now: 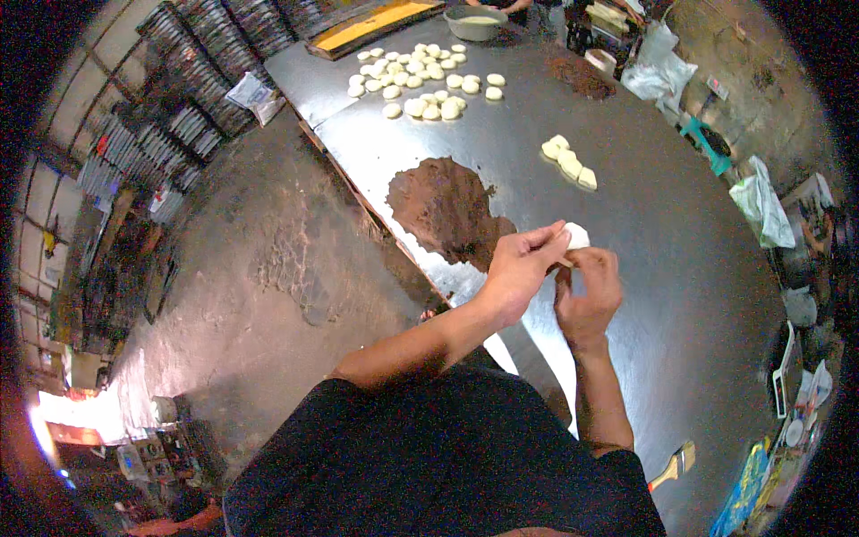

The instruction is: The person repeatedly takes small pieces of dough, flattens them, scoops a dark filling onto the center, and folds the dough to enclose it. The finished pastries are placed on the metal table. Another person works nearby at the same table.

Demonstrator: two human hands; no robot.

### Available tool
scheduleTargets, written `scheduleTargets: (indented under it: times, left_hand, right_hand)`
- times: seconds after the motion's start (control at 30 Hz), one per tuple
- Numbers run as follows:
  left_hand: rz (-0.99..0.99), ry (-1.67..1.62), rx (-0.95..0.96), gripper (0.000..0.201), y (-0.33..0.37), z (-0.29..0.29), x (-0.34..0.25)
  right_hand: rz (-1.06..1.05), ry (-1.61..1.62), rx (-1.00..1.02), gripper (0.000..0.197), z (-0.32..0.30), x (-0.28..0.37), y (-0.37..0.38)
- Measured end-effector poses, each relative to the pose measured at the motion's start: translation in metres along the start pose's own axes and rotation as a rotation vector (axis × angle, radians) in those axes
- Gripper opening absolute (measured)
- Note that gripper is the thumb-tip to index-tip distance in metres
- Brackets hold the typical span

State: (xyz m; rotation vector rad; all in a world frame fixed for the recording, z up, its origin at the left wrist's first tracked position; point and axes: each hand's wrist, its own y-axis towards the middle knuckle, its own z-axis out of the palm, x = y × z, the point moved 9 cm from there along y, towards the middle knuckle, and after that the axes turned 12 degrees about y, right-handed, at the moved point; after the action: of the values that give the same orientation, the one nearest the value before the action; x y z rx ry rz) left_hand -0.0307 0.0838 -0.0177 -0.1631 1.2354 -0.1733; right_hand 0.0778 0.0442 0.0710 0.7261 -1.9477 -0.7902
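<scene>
the white dough piece (577, 235) is sitting at the fingertips of both hands, above the desk (689, 295) and just right of the brown paste (438, 206). the left hand (522, 270) is pinching it between thumb and fingers; the right hand (592, 288) is curling narrowly at its lower side, the exact contact there being partly hidden. the step in hand is judged to be shaping this piece. for good work, both hands should be pressing lightly and evenly, turning the piece little by little, and keeping the edge from tearing or thinning on one side. clean fingertips are advisable, as paste would probably be marking the pale surface.

a row of dough lumps (569, 163) is lying just beyond the hands, and many round dough pieces (414, 81) are resting farther off, near a yellow-filled tray (391, 33) and a grey bowl (474, 30). the paste is spreading close to the left wrist and is the main obstruction. a brush (684, 459) is lying near the right elbow, a lesser hindrance.
</scene>
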Motion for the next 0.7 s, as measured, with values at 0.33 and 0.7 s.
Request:
scheduleTargets:
  times: [0.33, 0.7]
  left_hand:
    - [0.122, 0.364, 0.045, 0.033, -0.001, 0.034, -0.012]
    - [0.507, 0.823, 0.099, 0.027, -0.017, 0.063, -0.036]
  right_hand:
    - [0.095, -0.051, -0.106, 0.027, -0.033, -0.006, 0.009]
    - [-0.082, -0.099, -0.222, 0.022, -0.048, -0.005, -0.012]
